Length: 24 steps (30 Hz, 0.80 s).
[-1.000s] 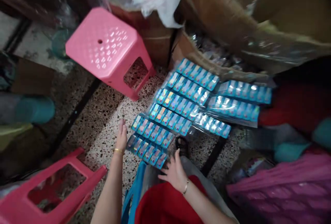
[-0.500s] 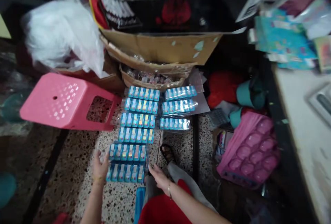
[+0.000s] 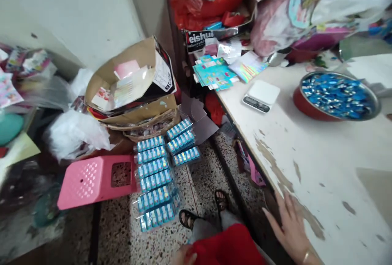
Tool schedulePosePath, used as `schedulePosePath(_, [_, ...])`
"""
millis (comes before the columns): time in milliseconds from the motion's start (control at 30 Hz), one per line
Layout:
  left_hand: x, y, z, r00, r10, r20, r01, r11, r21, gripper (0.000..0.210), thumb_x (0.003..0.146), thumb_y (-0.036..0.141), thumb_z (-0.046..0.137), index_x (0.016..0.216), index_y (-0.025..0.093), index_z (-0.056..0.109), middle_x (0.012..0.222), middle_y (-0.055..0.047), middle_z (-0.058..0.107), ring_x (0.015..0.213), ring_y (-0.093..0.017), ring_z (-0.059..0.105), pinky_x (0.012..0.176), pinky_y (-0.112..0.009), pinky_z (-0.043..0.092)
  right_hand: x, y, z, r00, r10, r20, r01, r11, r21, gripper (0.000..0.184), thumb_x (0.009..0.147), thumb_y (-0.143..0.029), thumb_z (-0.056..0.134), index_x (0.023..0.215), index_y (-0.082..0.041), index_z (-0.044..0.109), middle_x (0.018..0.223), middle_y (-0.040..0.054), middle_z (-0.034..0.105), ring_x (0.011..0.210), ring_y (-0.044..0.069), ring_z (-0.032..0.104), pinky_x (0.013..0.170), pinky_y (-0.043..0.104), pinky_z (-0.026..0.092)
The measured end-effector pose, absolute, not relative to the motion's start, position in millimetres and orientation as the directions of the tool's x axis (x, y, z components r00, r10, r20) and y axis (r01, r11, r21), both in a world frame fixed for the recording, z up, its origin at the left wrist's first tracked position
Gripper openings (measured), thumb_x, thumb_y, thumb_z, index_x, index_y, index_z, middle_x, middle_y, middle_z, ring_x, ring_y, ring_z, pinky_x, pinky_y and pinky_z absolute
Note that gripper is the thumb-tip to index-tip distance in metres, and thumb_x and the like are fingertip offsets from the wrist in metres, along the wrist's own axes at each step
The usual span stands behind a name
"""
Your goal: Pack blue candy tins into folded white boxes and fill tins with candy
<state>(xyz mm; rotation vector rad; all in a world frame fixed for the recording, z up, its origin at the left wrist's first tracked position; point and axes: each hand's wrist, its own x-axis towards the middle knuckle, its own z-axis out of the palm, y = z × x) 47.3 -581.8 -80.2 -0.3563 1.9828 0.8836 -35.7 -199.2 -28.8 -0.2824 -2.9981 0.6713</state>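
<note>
My right hand (image 3: 289,226) rests at the edge of the worn white table (image 3: 330,167), fingers spread, with nothing in it. Low at the bottom edge of the view, my left hand (image 3: 184,254) shows only in part beside the red clothing on my lap; its fingers are blurred. On the speckled floor lie rows of small blue packs (image 3: 154,181) in clear wrapping, in a longer column at left and a shorter column (image 3: 181,141) at right. Neither hand touches them.
A pink plastic stool (image 3: 88,179) lies on its side left of the packs. Behind them stands an open cardboard box (image 3: 134,52). The table bears a white scale (image 3: 261,93), teal cards (image 3: 212,71) and a red bowl (image 3: 312,108) of blue wrapped pieces.
The view has swung up and right, bringing the tabletop in. Both hands have left the sides of the packs; the right has moved to the table edge, the left toward my lap.
</note>
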Motion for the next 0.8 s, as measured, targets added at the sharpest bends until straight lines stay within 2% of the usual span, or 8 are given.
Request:
schedulePosePath(133, [27.8,-531.7,-46.1,-0.538,0.11,-0.836,-0.522,0.735,0.433,0.048,0.075,0.053,0.046,0.105,0.023,0.069,0.104,-0.01,0.071,0.099,-0.027,0.065,0.094,-0.037,0.05,-16.4,-149.5,-31.8,-0.943,0.329,-0.048,0.328,0.899,-0.29,0.094,0.085,-0.071,0.02,0.15,-0.003,0.014,0.157,0.0209,0.008,0.144,0.038,0.005,0.112,0.063,0.015])
schedulePosePath(233, [4.3,-500.2,-29.3,-0.551,0.11,-0.827,-0.493,0.757,0.429,0.05,0.078,0.05,0.045,0.112,0.019,0.066,0.11,-0.012,0.069,0.101,-0.025,0.064,0.094,-0.033,0.049,-2.2,-126.0,-41.9,-0.928,0.339,-0.155,0.369,0.894,-0.255,0.103,0.079,-0.078,0.019,0.149,-0.001,0.016,0.157,0.0216,0.01,0.145,0.037,0.001,0.112,0.062,0.013])
schedulePosePath(400, [-43.6,-464.1,-17.8,-0.559,0.18,-0.809,-0.396,0.8,0.451,0.044,0.079,0.043,0.05,0.111,0.019,0.067,0.11,-0.008,0.07,0.102,-0.022,0.063,0.096,-0.032,0.048,2.9,-113.0,-57.4,-0.927,0.25,-0.28,0.319,0.918,-0.236,0.085,0.084,-0.065,0.029,0.149,-0.011,0.023,0.157,0.0149,0.016,0.145,0.032,0.0,0.112,0.061,0.01])
schedulePosePath(500, [-82.2,-446.6,-20.8,-0.52,0.279,-0.807,-0.283,0.835,0.471,0.044,0.079,0.046,0.052,0.111,0.02,0.067,0.109,-0.007,0.07,0.102,-0.021,0.064,0.095,-0.032,0.048,-3.3,-110.0,-49.0,-0.913,0.286,-0.29,0.359,0.902,-0.24,0.081,0.086,-0.061,0.034,0.15,-0.013,0.022,0.157,0.0145,0.018,0.145,0.031,0.004,0.113,0.058,0.009])
schedulePosePath(567, [-113.4,-429.0,-30.0,-0.479,0.358,-0.802,-0.178,0.855,0.488,0.046,0.079,0.048,0.051,0.112,0.019,0.067,0.11,-0.008,0.07,0.103,-0.022,0.064,0.095,-0.032,0.048,-5.4,-97.9,-42.3,-0.875,0.395,-0.279,0.458,0.862,-0.217,0.079,0.088,-0.059,0.034,0.149,-0.012,0.023,0.158,0.015,0.015,0.146,0.03,0.002,0.114,0.055,0.007])
schedulePosePath(633, [-143.6,-404.1,-43.9,-0.432,0.433,-0.791,-0.062,0.861,0.505,0.048,0.079,0.048,0.049,0.113,0.018,0.066,0.112,-0.01,0.069,0.106,-0.023,0.064,0.096,-0.032,0.047,0.4,-75.5,-39.5,-0.782,0.57,-0.253,0.614,0.774,-0.156,0.079,0.088,-0.059,0.033,0.15,-0.01,0.021,0.158,0.0153,0.009,0.146,0.03,-0.003,0.114,0.055,0.004])
schedulePosePath(733, [-174.0,-361.8,-67.8,-0.347,0.519,-0.781,0.098,0.848,0.52,0.046,0.077,0.044,0.05,0.112,0.018,0.067,0.113,-0.01,0.07,0.108,-0.024,0.064,0.096,-0.032,0.047,25.0,-36.4,-44.6,-0.539,0.812,-0.225,0.839,0.541,-0.059,0.088,0.085,-0.066,0.034,0.15,-0.009,0.018,0.159,0.0153,0.001,0.144,0.034,-0.012,0.112,0.059,-0.001])
schedulePosePath(800, [-181.0,-336.8,-84.6,-0.288,0.548,-0.786,0.186,0.837,0.515,0.04,0.075,0.041,0.054,0.107,0.022,0.069,0.112,-0.008,0.07,0.11,-0.025,0.063,0.098,-0.034,0.047,42.6,-16.9,-53.0,-0.398,0.886,-0.237,0.915,0.402,-0.035,0.093,0.082,-0.072,0.035,0.15,-0.01,0.021,0.159,0.015,0.0,0.143,0.036,-0.014,0.111,0.062,-0.002])
